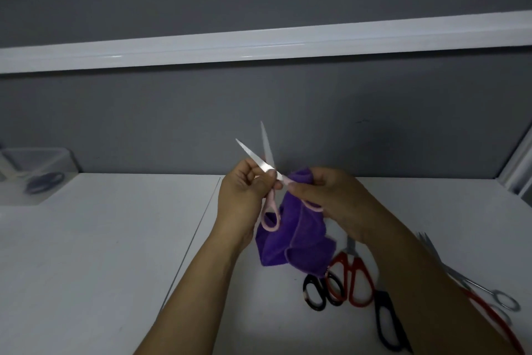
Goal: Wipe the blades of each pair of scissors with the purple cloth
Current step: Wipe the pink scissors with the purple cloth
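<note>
My left hand (243,196) pinches the open pink scissors (270,201) mid-wipe, right hand (321,196) clutching the purple cloth (299,242); I'd next draw it carefully along one blade.

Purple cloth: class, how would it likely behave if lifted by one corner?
Probably floppy: the purple cloth droops in folds below the right hand. Probably light, being thin fabric. Its fuzzy surface suggests little slipping.

Looks like an office desk nook: white worktop (86,239) w/ grey divider wall (374,124) behind, white strip (259,43) across it, clear plastic box (34,170) at left.
</note>
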